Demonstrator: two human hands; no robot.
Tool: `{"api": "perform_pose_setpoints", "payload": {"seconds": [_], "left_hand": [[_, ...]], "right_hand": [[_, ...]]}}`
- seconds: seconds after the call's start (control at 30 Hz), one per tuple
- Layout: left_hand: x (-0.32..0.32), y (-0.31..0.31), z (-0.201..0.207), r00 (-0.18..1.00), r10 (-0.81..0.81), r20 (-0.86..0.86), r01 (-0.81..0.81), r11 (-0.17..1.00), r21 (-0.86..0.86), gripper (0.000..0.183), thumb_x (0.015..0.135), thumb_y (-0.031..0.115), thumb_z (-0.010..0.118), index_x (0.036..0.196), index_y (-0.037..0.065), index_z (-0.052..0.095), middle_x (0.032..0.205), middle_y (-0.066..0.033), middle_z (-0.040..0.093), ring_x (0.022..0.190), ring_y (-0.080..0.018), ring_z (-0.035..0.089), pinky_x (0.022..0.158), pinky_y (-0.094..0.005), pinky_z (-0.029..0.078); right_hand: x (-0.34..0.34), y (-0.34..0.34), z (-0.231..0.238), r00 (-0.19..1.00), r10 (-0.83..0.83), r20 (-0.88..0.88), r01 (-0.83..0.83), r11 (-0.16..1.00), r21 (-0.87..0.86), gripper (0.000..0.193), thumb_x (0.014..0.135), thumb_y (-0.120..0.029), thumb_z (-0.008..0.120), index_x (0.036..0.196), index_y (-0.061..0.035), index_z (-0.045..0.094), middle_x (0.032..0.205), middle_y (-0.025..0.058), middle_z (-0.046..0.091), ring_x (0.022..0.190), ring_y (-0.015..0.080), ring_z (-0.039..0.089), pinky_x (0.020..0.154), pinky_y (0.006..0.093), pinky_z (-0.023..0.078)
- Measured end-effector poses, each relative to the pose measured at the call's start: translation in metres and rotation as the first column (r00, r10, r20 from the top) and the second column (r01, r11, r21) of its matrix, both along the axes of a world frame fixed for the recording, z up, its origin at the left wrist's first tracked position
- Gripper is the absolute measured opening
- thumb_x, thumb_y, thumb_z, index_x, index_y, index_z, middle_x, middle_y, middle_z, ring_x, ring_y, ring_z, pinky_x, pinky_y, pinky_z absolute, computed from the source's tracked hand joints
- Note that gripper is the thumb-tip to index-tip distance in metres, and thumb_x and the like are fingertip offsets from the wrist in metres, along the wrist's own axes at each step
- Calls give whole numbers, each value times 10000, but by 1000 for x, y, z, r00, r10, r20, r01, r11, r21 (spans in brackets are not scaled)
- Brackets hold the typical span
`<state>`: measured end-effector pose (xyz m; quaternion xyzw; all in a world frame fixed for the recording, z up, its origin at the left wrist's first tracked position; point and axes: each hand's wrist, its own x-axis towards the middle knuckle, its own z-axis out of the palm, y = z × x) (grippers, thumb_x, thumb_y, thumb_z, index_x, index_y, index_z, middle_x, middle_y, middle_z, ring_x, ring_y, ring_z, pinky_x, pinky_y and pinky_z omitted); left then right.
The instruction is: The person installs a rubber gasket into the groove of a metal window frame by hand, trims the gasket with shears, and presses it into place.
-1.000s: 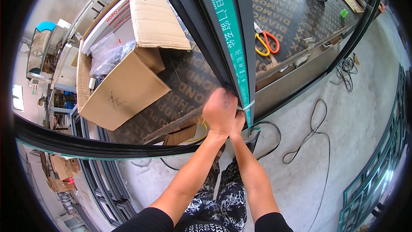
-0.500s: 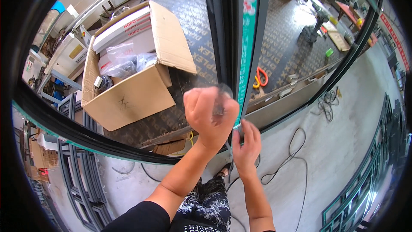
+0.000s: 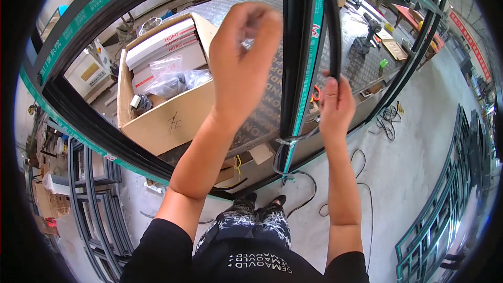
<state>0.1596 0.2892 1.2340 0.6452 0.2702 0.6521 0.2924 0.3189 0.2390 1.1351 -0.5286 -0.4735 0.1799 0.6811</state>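
Observation:
My right hand (image 3: pixel 337 109) is closed around a black rubber strip (image 3: pixel 334 36), which stands up out of the fist just right of the window frame's upright bar (image 3: pixel 299 73). A thinner length of dark strip (image 3: pixel 298 138) loops across the bar below this hand and hangs to the floor. My left hand (image 3: pixel 242 57) is raised left of the bar, over the far table, with its fingers curled and partly blurred. Whether anything is in it cannot be made out. The bar is black with green protective film.
Behind the frame, a dark table (image 3: pixel 262 105) bears an open cardboard box (image 3: pixel 173 120) of white boxes and bags, plus a cordless drill (image 3: pixel 367 34) and orange-handled scissors (image 3: pixel 316 94). Dark frames stand at left (image 3: pixel 94 194) and right (image 3: pixel 445 194). Cables (image 3: pixel 387 123) lie on the floor.
Both hands have moved up and apart: the left up and leftward, the right up and rightward. The black strip now stands up from my right hand. The view has shifted too.

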Motion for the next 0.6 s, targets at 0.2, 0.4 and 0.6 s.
{"api": "perform_pose_setpoints", "payload": {"seconds": [0.2, 0.4, 0.6], "left_hand": [[3, 29, -45, 992, -124, 29, 127, 965, -230, 309, 953, 293, 511, 1102, 28, 572, 950, -61, 623, 879, -131, 593, 818, -281, 425], [1, 97, -100, 980, -157, 119, 186, 933, -307, 520, 926, 254, 512, 1365, -5, 409, 1371, -133, 463, 1233, -248, 484, 1021, -355, 421], [15, 173, -104, 997, -77, -28, 65, 947, -315, 518, 959, 335, 491, 1355, 7, 433, 1352, -137, 466, 1211, -232, 496, 1019, -358, 387]], "right_hand": [[31, -33, -4, 999, -30, 17, 31, 998, -57, 261, 1000, -262, 469, 1015, -30, 587, 587, -64, 386, 504, 12, 344, 432, 188, 255], [43, -39, -29, 893, -110, 436, 154, 986, -68, 240, 884, -184, 534, 1071, -33, 534, 963, 160, 593, 870, 308, 575, 737, 399, 477], [38, -62, -6, 990, -56, 133, 57, 998, -7, 224, 936, -253, 540, 1006, -42, 563, 778, 192, 581, 763, 375, 588, 659, 409, 460]]}}
